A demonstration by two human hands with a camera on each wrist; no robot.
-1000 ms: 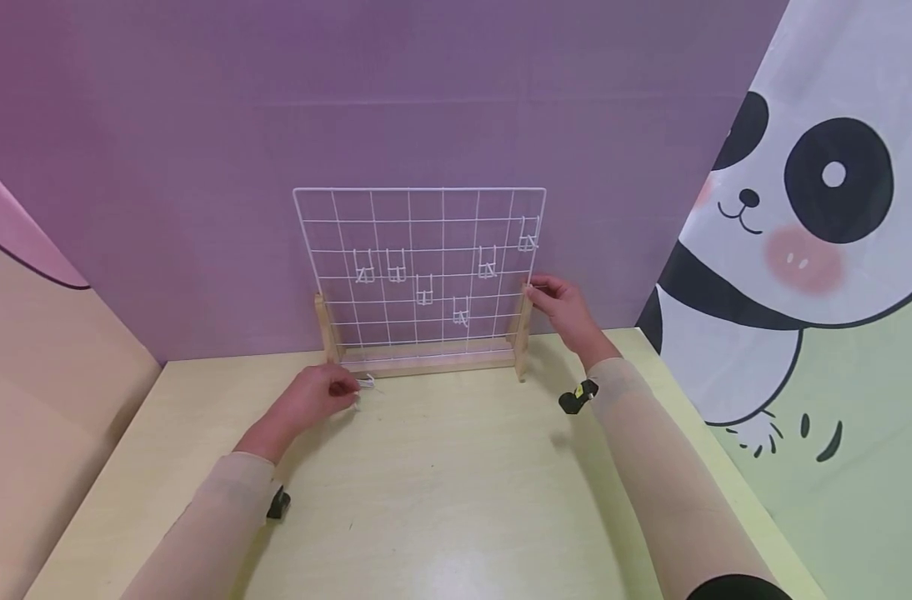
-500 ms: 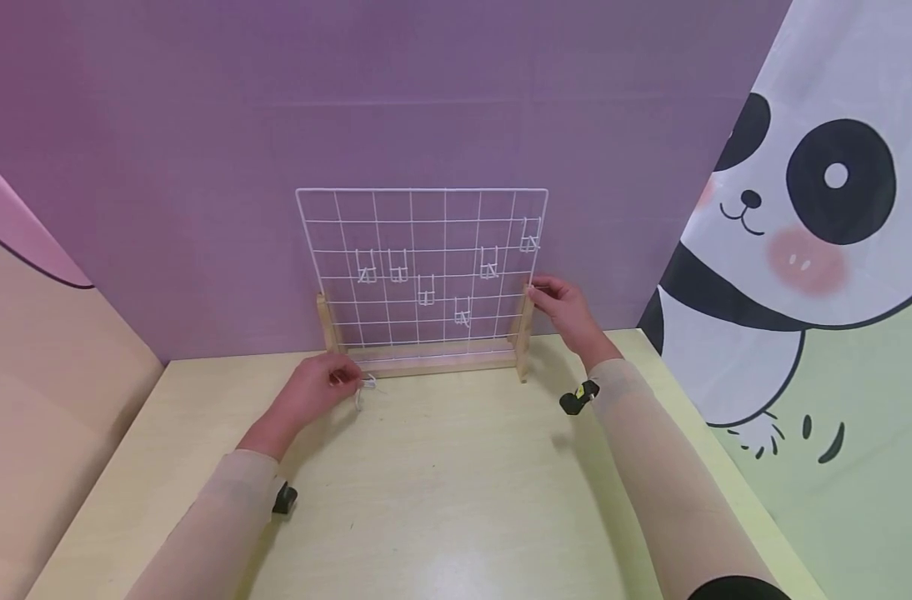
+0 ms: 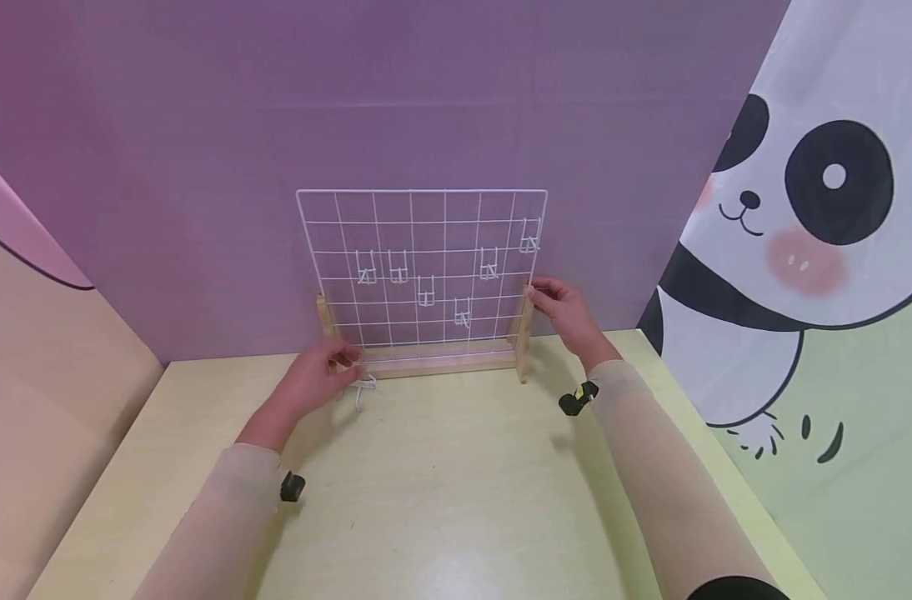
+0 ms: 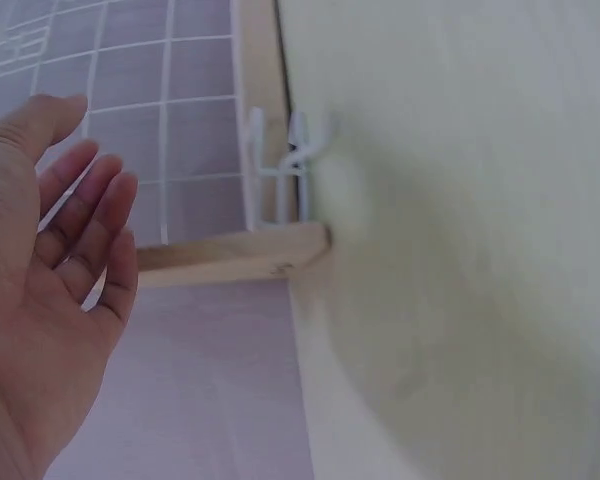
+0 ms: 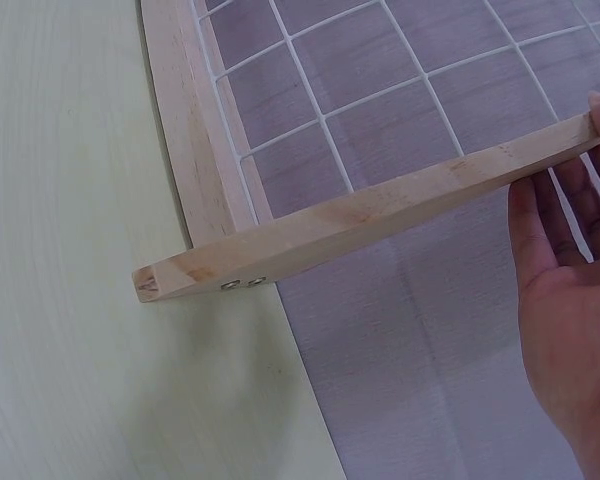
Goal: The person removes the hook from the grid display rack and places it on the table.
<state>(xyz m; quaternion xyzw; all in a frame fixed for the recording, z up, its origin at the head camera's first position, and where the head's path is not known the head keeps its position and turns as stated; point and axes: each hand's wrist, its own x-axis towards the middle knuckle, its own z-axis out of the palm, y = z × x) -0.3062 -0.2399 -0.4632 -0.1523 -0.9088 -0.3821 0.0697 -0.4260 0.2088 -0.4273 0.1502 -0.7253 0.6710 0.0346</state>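
Pale tabletop (image 3: 441, 492) in front, white wire grid (image 3: 444, 251) standing behind.
Left hand (image 3: 312, 383), fingers loosely bent and holding nothing, is beside one white hook (image 3: 363, 384) at the grid's lower left corner; right hand (image 3: 567, 320) pinches wooden stand (image 3: 441, 362) by its right post (image 3: 523, 343) (near the top). Six more hooks (image 3: 426, 298) are on the grid, before purple backdrop (image 3: 426, 92).

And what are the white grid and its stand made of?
The white grid looks like metal wire, probably painted or plastic-coated: its bars are thin, straight and evenly white. The stand appears to be wood: pale, with visible grain, matte and perhaps unvarnished.
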